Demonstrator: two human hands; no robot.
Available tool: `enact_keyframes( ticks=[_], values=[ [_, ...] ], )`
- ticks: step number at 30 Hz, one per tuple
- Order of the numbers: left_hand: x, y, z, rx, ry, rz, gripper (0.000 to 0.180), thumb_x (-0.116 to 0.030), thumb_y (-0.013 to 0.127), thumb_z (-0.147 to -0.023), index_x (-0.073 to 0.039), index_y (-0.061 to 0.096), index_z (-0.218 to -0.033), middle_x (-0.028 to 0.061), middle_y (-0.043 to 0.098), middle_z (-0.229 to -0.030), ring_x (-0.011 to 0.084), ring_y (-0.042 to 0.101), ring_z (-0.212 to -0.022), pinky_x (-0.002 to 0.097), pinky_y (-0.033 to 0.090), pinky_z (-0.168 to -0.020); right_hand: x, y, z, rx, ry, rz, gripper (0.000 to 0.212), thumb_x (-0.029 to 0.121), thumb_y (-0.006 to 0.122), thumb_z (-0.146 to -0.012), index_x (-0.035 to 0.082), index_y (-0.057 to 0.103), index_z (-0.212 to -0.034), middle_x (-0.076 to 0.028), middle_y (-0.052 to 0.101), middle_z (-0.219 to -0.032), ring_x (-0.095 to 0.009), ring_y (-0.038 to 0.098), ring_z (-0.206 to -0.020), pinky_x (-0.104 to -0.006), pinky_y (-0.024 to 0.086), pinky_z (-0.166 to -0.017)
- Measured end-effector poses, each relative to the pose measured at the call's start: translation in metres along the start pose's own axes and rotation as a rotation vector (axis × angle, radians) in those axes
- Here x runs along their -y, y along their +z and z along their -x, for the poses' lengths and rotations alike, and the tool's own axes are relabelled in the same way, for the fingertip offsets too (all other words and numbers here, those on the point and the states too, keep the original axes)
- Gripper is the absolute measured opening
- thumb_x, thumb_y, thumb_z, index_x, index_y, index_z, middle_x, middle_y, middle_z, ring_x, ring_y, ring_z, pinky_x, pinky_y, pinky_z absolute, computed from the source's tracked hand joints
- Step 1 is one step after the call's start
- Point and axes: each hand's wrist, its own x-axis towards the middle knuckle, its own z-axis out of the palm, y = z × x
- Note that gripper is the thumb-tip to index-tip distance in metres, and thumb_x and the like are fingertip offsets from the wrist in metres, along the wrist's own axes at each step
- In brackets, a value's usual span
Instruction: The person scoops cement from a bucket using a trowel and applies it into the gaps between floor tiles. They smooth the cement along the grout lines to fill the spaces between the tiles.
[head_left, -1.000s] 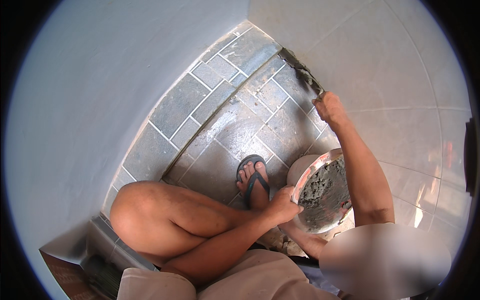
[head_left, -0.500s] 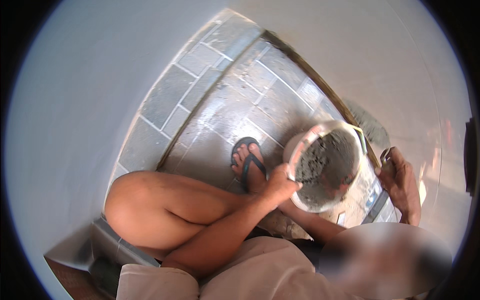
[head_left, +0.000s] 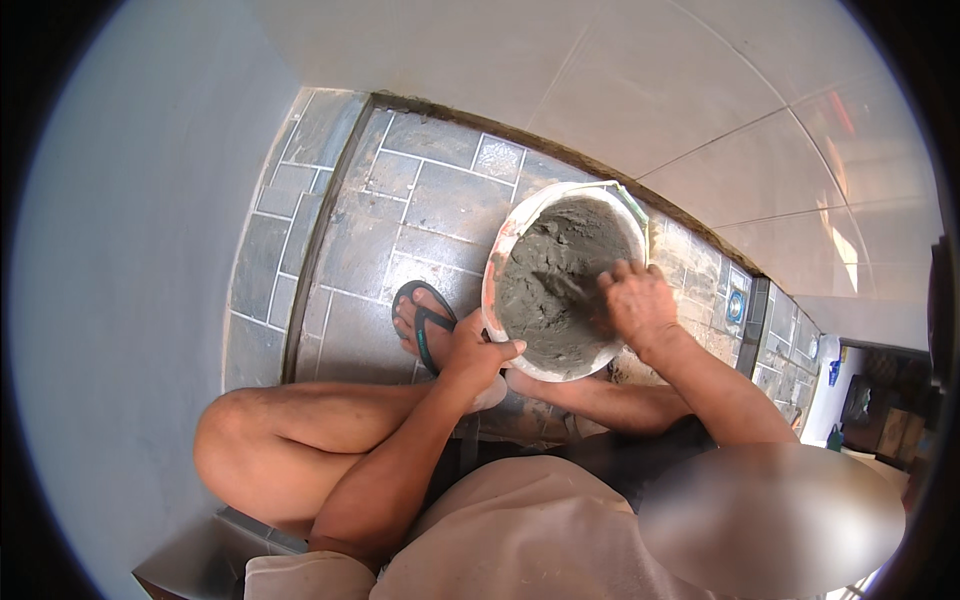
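Observation:
A white bucket (head_left: pixel 491 285) with reddish smears on its side stands tilted towards me on the tiled floor, holding wet grey mortar (head_left: pixel 548 275). My left hand (head_left: pixel 474 352) grips the near left part of its rim, the thumb laid over the edge. At the right side of the bucket, my right hand (head_left: pixel 641 308) reaches over the rim with fingers curled and closed. Whatever it holds is hidden by the hand and blurred over the mortar. The pale bucket handle (head_left: pixel 632 200) rests against the far right rim.
My foot in a black flip-flop (head_left: pixel 424 322) is left of the bucket. A plain wall (head_left: pixel 130 280) rises on the left, a glossy tiled wall (head_left: pixel 690 120) ahead and right. A dark gap (head_left: pixel 560 150) runs along that wall's foot. Boxes (head_left: pixel 900 432) stand far right.
My right hand has moved from beside the tiled wall, where it held a small object, into the bucket. The view has turned right. My left hand still holds the rim.

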Motion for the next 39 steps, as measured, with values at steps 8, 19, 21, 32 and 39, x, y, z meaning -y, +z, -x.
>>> enact_keyframes(
  ticks=[8,19,21,32,39],
  values=[
    [0.017,0.001,0.019,0.018,0.09,0.039,0.047,0.016,0.074,-0.085,0.003,0.065,-0.129,0.0087,0.074,-0.118,0.0176,0.07,-0.106,0.0322,0.056,-0.093,-0.011,-0.008,0.026,-0.007,-0.243,-0.031,0.023,0.019,0.058,-0.101,0.011,0.077,-0.111,-0.008,0.074,-0.112,-0.025,0.069,-0.111,-0.0395,0.052,-0.096],
    [0.027,0.001,0.007,0.152,0.131,-0.055,0.044,0.015,0.074,-0.086,0.004,0.065,-0.128,0.0083,0.075,-0.118,0.017,0.07,-0.107,0.032,0.055,-0.096,0.011,0.003,0.014,0.276,-0.014,-0.297,0.023,0.017,0.064,-0.096,0.007,0.084,-0.101,-0.017,0.081,-0.101,-0.031,0.079,-0.099,-0.0445,0.061,-0.088],
    [0.03,-0.001,0.004,0.145,0.13,-0.03,0.043,0.015,0.075,-0.085,0.003,0.066,-0.125,0.007,0.075,-0.114,0.0162,0.07,-0.103,0.0311,0.055,-0.093,0.013,0.006,0.015,0.263,-0.012,-0.367,0.022,0.02,0.068,-0.094,0.007,0.083,-0.103,-0.018,0.08,-0.099,-0.033,0.079,-0.097,-0.0458,0.061,-0.088],
    [0.019,-0.003,0.004,0.038,0.068,0.192,0.041,0.013,0.076,-0.085,0.003,0.065,-0.124,0.0089,0.074,-0.108,0.019,0.073,-0.096,0.0346,0.062,-0.085,0.008,0.012,0.076,-0.045,0.221,-1.062,0.038,0.02,0.082,-0.089,0.006,0.077,-0.124,-0.023,0.077,-0.116,-0.043,0.073,-0.11,-0.0464,0.058,-0.097],
    [-0.002,0.024,-0.018,0.026,-0.017,0.287,0.042,0.012,0.074,-0.088,0.004,0.061,-0.128,0.0151,0.068,-0.114,0.03,0.074,-0.1,0.0424,0.068,-0.081,-0.027,-0.093,0.052,-0.188,0.142,-0.947,0.037,0.014,0.084,-0.087,-0.002,0.075,-0.119,-0.027,0.074,-0.111,-0.042,0.073,-0.103,-0.0477,0.056,-0.089]
  ],
)
